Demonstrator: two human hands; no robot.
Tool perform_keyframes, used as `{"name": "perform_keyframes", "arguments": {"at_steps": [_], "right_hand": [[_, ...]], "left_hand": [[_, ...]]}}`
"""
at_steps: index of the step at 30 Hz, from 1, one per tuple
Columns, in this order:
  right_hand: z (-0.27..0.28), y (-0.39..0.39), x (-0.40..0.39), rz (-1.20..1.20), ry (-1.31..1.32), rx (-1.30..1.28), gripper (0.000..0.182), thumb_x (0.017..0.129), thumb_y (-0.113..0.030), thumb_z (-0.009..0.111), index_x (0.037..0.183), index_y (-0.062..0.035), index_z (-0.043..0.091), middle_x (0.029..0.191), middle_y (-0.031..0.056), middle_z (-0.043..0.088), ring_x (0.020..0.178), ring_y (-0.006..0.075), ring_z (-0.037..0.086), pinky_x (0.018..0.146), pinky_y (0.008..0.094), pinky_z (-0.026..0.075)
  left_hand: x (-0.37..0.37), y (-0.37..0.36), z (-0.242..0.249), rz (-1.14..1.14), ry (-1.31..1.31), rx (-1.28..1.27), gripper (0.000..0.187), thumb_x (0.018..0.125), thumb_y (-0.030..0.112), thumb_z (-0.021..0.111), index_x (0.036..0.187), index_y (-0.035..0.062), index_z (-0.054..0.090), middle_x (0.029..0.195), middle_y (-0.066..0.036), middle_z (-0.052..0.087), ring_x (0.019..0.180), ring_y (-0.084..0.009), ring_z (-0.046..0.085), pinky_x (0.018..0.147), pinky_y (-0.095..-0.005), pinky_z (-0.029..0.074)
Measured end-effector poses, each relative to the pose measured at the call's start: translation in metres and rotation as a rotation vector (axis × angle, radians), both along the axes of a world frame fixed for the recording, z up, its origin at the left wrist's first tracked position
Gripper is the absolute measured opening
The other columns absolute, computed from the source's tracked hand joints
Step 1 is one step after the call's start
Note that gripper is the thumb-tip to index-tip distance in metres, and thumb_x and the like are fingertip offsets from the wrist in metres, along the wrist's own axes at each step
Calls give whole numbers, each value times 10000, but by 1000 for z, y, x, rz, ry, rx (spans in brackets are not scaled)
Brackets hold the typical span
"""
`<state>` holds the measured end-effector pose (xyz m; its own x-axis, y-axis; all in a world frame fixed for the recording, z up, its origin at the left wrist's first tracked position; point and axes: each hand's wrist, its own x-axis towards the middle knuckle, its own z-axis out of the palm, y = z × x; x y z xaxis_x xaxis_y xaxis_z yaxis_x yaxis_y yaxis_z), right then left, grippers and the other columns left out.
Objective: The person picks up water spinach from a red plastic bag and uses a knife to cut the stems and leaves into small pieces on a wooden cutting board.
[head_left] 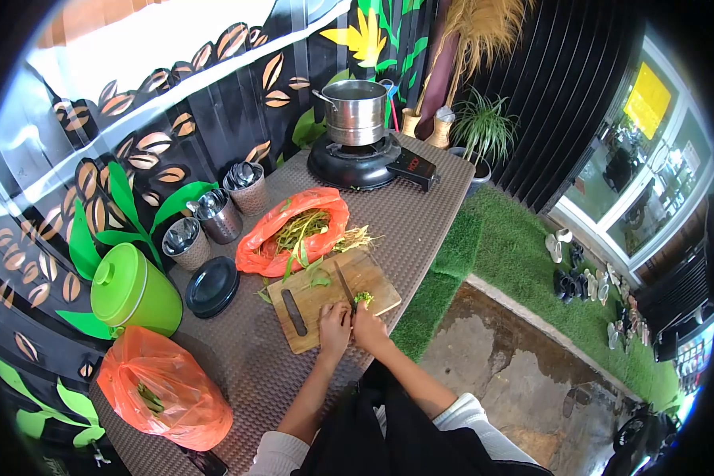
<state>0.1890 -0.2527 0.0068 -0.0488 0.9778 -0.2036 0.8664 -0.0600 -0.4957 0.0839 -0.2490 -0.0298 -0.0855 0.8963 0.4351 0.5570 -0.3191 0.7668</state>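
Note:
A wooden cutting board [313, 297] with a slot handle lies near the table's front edge. On its right part my right hand [367, 327] is closed round the handle end of a knife [343, 282], whose blade points away from me. Just left of it my left hand [335, 324] has its fingers bent together on the board; what they hold is too small to make out. Chopped greens [363, 298] lie right of the blade. Behind the board an open orange bag [254, 246] holds leafy stems [301, 228], and a few loose leaves lie on the board.
A steel pot [355, 115] stands on a black stove [341, 164] at the back. Cutlery cups [220, 218], dark plates [213, 285], a green bucket [139, 293] and a tied orange bag [166, 389] line the left of the brown table [416, 206].

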Motion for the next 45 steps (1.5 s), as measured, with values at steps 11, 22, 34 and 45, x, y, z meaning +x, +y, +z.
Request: {"name": "perform_keyframes", "arguments": {"at_steps": [11, 22, 34, 45], "right_hand": [[5, -7, -2, -33, -27, -83, 318, 869, -122, 453, 1121, 46, 356, 901, 296, 619, 871, 435, 622, 749, 505, 503], [-9, -19, -6, -65, -33, -56, 322, 896, -178, 453, 1107, 50, 369, 875, 305, 612, 827, 458, 611, 715, 521, 493], [-10, -20, -4, -37, -47, -39, 294, 891, -186, 454, 1070, 33, 375, 807, 272, 633, 757, 429, 636, 696, 514, 507], [-7, -6, 14, -104, -13, 3, 350, 899, -227, 464, 1107, 31, 352, 808, 301, 620, 782, 457, 620, 712, 540, 494]], "left_hand": [[-5, 6, 3, -25, -348, -238, 170, 712, -55, 676, 863, -10, 612, 806, -121, 614, 766, -224, 629, 699, -303, 503], [-9, 11, -7, -28, -298, -167, 175, 715, -55, 674, 876, -9, 623, 796, -108, 657, 744, -172, 638, 692, -269, 485], [-7, 9, -2, 1, -116, -86, 96, 751, 13, 662, 830, -3, 610, 718, -96, 619, 636, -197, 579, 612, -287, 448], [-38, 58, 12, 136, 92, 43, 157, 729, 2, 624, 885, 20, 628, 975, -156, 584, 978, -329, 494, 861, -419, 399]]}}
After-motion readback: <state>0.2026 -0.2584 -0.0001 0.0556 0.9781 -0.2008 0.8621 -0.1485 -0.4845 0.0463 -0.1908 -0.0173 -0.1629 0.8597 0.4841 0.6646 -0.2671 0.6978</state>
